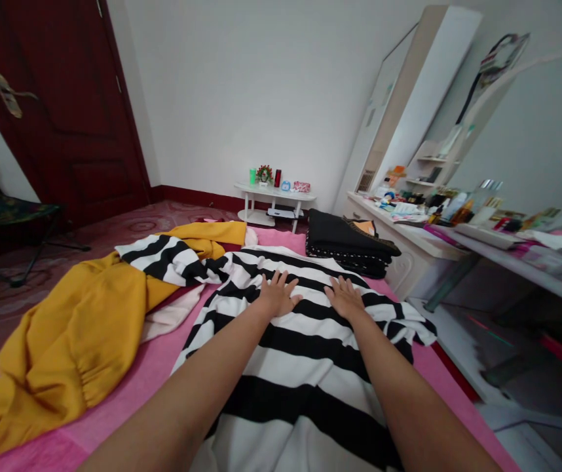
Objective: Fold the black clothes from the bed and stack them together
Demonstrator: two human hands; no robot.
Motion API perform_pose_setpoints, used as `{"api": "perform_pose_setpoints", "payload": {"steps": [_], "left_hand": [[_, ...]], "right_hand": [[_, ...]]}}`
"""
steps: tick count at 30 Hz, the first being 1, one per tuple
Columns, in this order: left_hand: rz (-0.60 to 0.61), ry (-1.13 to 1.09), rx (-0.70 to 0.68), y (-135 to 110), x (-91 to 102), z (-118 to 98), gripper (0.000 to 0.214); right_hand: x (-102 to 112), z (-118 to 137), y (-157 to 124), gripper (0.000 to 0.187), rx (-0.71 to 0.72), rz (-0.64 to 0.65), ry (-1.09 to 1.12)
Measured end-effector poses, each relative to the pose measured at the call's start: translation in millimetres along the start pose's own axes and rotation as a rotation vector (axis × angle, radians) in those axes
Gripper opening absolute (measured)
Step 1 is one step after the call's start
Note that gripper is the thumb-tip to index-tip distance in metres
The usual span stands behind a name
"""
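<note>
A black-and-white striped garment (305,367) lies spread out on a pink bed cover (148,373). My left hand (277,294) rests flat on its upper part, fingers spread and open. My right hand (344,296) lies flat beside it on the same garment, also open. Both forearms stretch out over the stripes. One striped sleeve (163,257) reaches out to the left.
A yellow garment (74,334) lies crumpled on the left of the bed. Folded black clothes (347,244) sit at the far right corner. A cluttered white dresser (409,223) stands on the right, a small white table (274,200) by the wall, and a dark red door (59,105) at left.
</note>
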State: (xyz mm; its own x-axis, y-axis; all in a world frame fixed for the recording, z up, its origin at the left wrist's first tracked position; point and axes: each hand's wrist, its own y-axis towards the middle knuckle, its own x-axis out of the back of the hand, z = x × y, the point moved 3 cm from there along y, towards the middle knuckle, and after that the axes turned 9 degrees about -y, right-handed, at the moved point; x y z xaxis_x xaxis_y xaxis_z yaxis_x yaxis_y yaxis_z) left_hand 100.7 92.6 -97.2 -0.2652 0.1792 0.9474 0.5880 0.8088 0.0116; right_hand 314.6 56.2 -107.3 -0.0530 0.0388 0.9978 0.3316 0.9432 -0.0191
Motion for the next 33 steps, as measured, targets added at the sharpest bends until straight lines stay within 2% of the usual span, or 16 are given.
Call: {"api": "perform_pose_setpoints", "payload": {"steps": [6, 17, 21, 24, 27, 31, 33], "left_hand": [[0.094, -0.008, 0.024, -36, 5.4, 2, 0.070], [0.000, -0.013, -0.009, -97, 5.9, 6, 0.072], [0.032, -0.027, -0.031, -117, 9.9, 5, 0.072], [0.090, -0.040, -0.078, -135, 15.0, 8, 0.073], [0.155, -0.072, -0.164, -157, 22.8, 17, 0.074], [0.230, -0.203, -0.301, -188, 41.4, 42, 0.073], [0.231, -0.341, -0.332, -202, 53.2, 60, 0.060]], "right_hand": [[0, 3, -35, 0.066, -0.002, 0.007, 0.003], [5, 12, -90, 0.069, -0.031, 0.034, -0.027], [9, 19, -117, 0.068, 0.010, 0.036, -0.068], [12, 23, -147, 0.067, 0.100, 0.029, -0.116], [18, 20, -188, 0.066, 0.252, 0.007, -0.116], [35, 0, -249, 0.063, 0.484, 0.052, 0.069], [46, -15, -279, 0.056, 0.539, 0.087, 0.200]]}}
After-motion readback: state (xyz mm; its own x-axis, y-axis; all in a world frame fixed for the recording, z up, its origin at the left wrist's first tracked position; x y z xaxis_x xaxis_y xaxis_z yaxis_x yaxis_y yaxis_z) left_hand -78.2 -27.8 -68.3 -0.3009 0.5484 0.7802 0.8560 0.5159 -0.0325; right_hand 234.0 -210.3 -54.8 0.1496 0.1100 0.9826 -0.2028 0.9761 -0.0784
